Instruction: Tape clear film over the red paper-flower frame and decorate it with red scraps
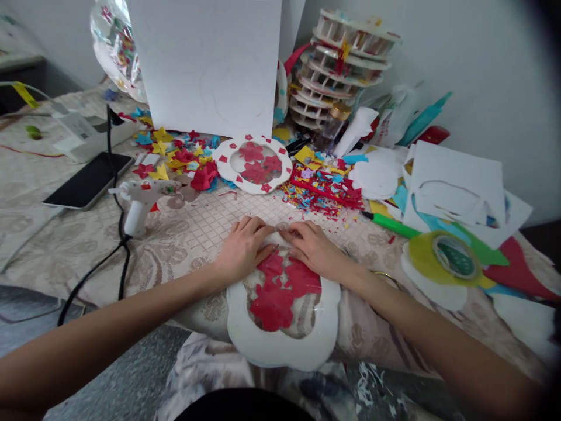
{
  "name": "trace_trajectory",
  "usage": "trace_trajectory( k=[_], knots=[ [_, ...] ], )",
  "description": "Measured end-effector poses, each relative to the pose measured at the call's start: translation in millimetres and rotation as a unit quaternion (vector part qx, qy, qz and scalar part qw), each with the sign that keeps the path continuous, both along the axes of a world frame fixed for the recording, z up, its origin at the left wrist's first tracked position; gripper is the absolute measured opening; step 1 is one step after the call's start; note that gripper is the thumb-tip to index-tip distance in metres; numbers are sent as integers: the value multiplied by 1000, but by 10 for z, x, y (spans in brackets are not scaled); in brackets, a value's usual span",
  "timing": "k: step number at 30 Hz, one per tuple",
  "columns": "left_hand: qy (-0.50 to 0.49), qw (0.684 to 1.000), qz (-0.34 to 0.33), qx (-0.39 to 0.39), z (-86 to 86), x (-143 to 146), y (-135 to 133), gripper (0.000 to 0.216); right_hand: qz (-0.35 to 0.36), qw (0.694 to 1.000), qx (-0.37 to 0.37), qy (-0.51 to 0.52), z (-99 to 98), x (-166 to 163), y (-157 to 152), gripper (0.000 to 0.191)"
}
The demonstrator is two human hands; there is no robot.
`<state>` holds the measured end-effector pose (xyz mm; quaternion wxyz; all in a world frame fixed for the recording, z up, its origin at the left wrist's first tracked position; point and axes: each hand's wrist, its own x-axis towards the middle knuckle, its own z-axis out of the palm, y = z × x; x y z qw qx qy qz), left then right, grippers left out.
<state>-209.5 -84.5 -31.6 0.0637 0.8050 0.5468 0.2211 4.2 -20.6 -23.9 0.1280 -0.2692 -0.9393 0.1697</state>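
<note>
A white flower-shaped paper frame [280, 345] with a clear window and red paper flowers [280, 292] lies at the table's near edge, overhanging it. My left hand [243, 248] presses flat on its upper left rim. My right hand [314, 248] presses on its upper right rim, fingertips almost meeting the left hand's. Neither hand grips anything that I can see. A second, finished frame [254, 164] with red flowers and small red squares lies further back at the centre.
A white glue gun [142, 199] with a black cord lies left, beside a phone [87, 181]. Paper scraps [324, 187] cover the middle back. A green marker [390, 225], tape roll [453, 257] and cut sheets [460, 181] sit right. A white board [210, 64] stands behind.
</note>
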Motion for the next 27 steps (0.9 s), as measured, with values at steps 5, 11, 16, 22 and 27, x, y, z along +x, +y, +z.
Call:
trace_trajectory(
  k=[5, 11, 16, 22, 27],
  knots=[
    [-2, 1000, -5, 0, -2, -2, 4, 34, 10, 995, -82, 60, 11, 119, 19, 44],
    [12, 1000, -2, -3, 12, 4, -2, 35, -4, 1000, -11, 7, -26, 186, -44, 46],
    [21, 1000, -7, -3, 20, 8, 0, 34, -39, 986, -155, 56, 96, 307, 18, 49],
    [13, 1000, -17, -3, 36, 13, -1, 35, -39, 996, -76, 26, 69, 249, -63, 44],
    [24, 999, -28, 15, 28, 9, -5, 33, -12, 996, 44, -77, 118, 220, -133, 44]
  ],
)
